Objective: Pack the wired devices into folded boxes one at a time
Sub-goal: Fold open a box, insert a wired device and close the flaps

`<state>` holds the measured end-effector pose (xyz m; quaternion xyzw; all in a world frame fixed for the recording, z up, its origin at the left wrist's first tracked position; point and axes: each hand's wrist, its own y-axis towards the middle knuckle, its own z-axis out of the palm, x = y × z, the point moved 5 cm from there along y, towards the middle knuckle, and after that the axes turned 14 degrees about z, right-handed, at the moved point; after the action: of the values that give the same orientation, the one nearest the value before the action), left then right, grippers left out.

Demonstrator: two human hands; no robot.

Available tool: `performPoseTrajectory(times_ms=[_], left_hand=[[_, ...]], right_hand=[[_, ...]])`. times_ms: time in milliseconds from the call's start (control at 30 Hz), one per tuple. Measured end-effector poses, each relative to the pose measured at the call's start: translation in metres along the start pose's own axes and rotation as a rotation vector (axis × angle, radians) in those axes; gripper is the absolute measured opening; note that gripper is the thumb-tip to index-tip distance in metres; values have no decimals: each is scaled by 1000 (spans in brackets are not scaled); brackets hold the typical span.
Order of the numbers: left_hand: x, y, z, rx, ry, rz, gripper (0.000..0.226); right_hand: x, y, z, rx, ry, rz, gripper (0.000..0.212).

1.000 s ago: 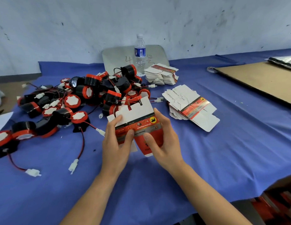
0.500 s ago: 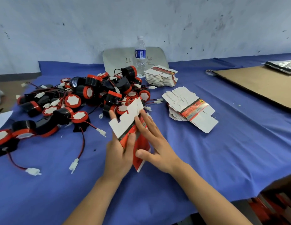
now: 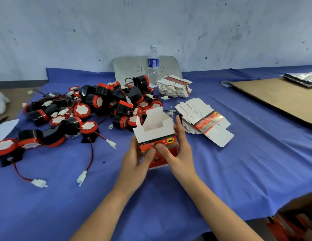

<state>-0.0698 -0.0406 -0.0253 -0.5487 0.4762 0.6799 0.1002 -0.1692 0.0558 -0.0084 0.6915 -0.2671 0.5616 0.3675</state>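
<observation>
Both hands hold one box point(image 3: 156, 134) up over the table point(image 3: 230, 180), mid scene, just near of the devices point(image 3: 99, 105). The box is popped open into shape, with its top flaps up, white inside showing and the red printed front facing the person.

Left hand point(image 3: 134, 164) grips the box's left side, fingers wrapped behind and thumb pressed on the red front. Right hand point(image 3: 181, 153) is on the right side, fingers fairly straight up along the right wall. Its thumb curls onto the front, tip touching the left thumb. The box bottom is hidden by the hands, so I can't tell if it is closed.

The devices are black round bodies with red rims and white caps, trailing red-black wires with white plugs. They are heaped on the left half of the table, from the left edge to just far of the box. One plug point(image 3: 38, 183) lies near left, apart from the heap, its wire running back to a device at the left edge.

Flat boxes point(image 3: 209, 122) are fanned in a loose stack just right of the box, close to the right fingers. A far stack point(image 3: 174, 86) of more flats is neater and sits beyond them, beside an upright bottle point(image 3: 153, 66). A grey board point(image 3: 129, 68) leans on the wall point(image 3: 151, 23) behind the bottle. Cardboard point(image 3: 282, 100) lies flat at far right, with a foil bag point(image 3: 301, 78) at its far end.
</observation>
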Motion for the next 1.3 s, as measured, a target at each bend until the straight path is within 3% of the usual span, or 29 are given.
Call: performPoseTrajectory(times_ms=[200, 300, 400, 500, 800, 933, 1067, 1200, 1300], left_hand=[[0, 1, -5, -26, 51, 86, 84], [-1, 3, -5, -16, 105, 122, 77], [-3, 1, -3, -13, 75, 115, 71], [-4, 0, -1, 13, 58, 102, 70], [-11, -1, -4, -43, 6, 139, 40], [-15, 0, -8, -110, 129, 169, 24], [-11, -2, -13, -151, 134, 161, 35], [-4, -1, -13, -124, 201, 161, 39], [-7, -2, -10, -65, 246, 203, 44]], right_hand=[[4, -2, -6, 11, 82, -79, 69], [7, -2, -9, 10, 115, -114, 64], [8, -1, -8, -6, 132, -93, 41], [8, -1, -9, -16, 154, -74, 31], [4, -3, -6, -17, 49, -122, 40], [12, -10, 0, -47, -178, -341, 43], [17, -13, 6, -27, -325, -482, 42], [15, -12, 3, -50, -246, -406, 38], [11, -11, 3, -21, -240, -304, 55]])
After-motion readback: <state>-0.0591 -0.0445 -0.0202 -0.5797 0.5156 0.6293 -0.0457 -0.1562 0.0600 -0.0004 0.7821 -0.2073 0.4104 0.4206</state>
